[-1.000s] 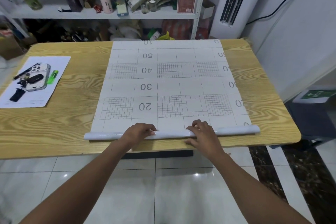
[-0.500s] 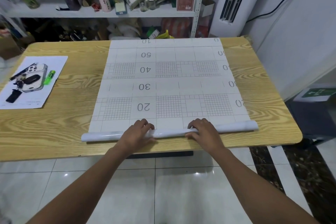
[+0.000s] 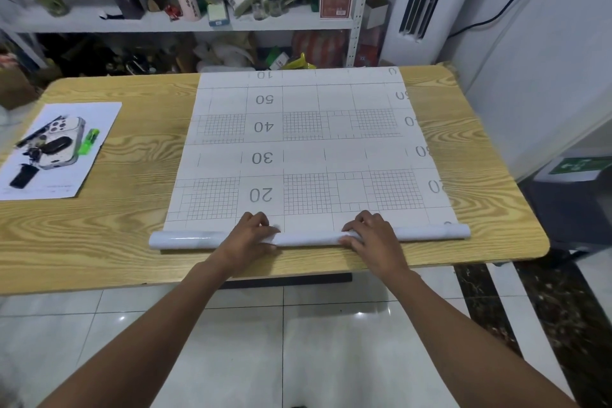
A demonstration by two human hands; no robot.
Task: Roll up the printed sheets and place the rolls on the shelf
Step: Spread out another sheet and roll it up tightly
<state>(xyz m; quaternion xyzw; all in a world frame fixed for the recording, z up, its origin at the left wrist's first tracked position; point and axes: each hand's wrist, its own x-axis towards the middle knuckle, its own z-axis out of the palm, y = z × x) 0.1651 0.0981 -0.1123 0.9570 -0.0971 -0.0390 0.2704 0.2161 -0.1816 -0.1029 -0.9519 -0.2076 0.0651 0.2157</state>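
A large white printed sheet [image 3: 304,149] with grid squares and the numbers 10 to 50 lies flat on the wooden table [image 3: 132,156]. Its near edge is wound into a thin roll [image 3: 308,237] running left to right near the table's front edge. My left hand [image 3: 250,235] lies over the roll left of centre, fingers curled on it. My right hand [image 3: 372,235] grips the roll right of centre. The white shelf [image 3: 165,23] stands behind the table, crowded with items.
At the table's left lies a white paper [image 3: 59,149] carrying a phone [image 3: 63,142], keys and a green lighter [image 3: 88,141]. A white air conditioner [image 3: 420,0] stands at the back right. A dark bin [image 3: 573,195] sits right of the table. Tiled floor lies below.
The roll has advanced slightly away from me over the sheet, and both hands have shifted with it. The number 20 row sits closer to the roll.
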